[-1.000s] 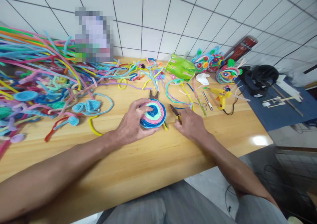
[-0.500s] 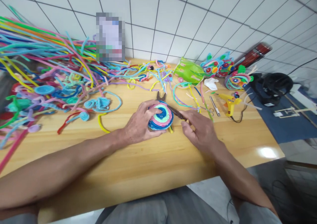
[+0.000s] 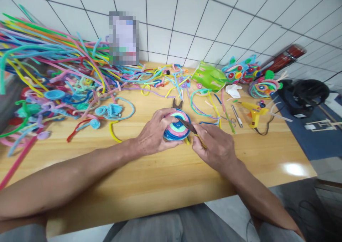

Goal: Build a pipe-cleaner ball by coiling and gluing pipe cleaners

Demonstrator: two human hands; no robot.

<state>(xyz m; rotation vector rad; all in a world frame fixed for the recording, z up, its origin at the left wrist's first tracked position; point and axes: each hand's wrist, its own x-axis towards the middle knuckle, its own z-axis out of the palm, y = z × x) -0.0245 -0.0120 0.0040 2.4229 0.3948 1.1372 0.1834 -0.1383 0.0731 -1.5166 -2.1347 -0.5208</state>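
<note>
Since pliers [image 3: 189, 126] advanced, they overlap coil [image 3: 177, 128].

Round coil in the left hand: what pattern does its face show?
In the head view, the round coil has rings: blue centre, then pale green, pink and blue.

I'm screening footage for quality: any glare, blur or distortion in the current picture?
Head view: glare whitens the table near its right corner; head view: fine detail is slightly soft, though rings on the coiled disc stay distinct; head view: a pixelated block hides something before the tiled wall, whose upright lines fan outward.
</note>
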